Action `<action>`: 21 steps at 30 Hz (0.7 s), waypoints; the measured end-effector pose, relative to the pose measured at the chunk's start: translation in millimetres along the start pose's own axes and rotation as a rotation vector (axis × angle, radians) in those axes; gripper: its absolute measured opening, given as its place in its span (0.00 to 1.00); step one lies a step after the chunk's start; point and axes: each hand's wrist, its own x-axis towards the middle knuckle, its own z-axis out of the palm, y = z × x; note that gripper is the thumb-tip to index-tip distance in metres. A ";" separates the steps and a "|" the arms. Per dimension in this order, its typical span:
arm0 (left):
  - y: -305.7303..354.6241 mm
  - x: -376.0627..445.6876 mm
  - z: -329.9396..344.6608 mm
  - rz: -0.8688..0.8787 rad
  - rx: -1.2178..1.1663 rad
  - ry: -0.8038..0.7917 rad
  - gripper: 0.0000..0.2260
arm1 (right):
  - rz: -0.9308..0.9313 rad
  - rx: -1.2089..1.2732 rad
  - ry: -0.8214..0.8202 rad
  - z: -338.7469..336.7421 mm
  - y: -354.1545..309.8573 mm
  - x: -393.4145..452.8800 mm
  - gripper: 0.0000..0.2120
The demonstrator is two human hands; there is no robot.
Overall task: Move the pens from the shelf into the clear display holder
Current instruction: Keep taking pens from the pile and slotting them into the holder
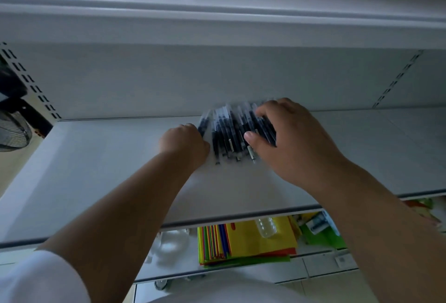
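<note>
The pens (231,131) are smeared by motion blur, so no count can be made. Their right part is covered by the right hand (287,138), and the fingertips of the left hand (184,144) are hidden. A fan (12,131) is cut off at the left edge. A clear object (169,242) under the shelf (96,169) cannot be identified.
</note>
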 end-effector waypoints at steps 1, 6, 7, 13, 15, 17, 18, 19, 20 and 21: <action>1.4 1.1 0.1 0.000 0.029 -0.017 0.12 | -0.001 -0.002 0.001 0.8 -0.6 1.0 0.20; -8.1 -15.4 -7.3 0.002 0.001 -0.043 0.11 | -0.020 0.015 0.018 5.4 -4.0 5.0 0.19; -11.2 -23.7 -10.6 0.012 -0.035 -0.023 0.12 | -0.018 0.011 0.017 6.4 -3.1 6.1 0.19; -31.0 -77.8 -10.0 0.066 -0.651 0.275 0.12 | 0.043 0.056 -0.039 33.1 7.9 21.3 0.14; -31.1 -94.7 -4.7 0.108 -0.965 0.244 0.09 | 0.084 0.069 -0.095 46.4 7.5 27.1 0.12; -32.1 -105.1 -0.7 0.122 -1.268 0.194 0.06 | 0.120 0.042 -0.136 59.5 6.1 32.5 0.11; -32.9 -108.8 -0.5 0.127 -1.344 0.181 0.06 | 0.129 0.017 -0.147 66.0 5.2 35.2 0.10; -34.3 -111.6 -0.8 0.121 -1.378 0.181 0.06 | 0.133 -0.009 -0.157 71.5 4.0 37.6 0.09; -35.4 -114.2 -2.1 0.111 -1.401 0.188 0.06 | 0.142 -0.037 -0.172 76.8 3.1 40.5 0.09; -37.0 -115.9 -2.8 0.100 -1.415 0.197 0.06 | 0.156 -0.064 -0.190 80.5 2.4 43.1 0.09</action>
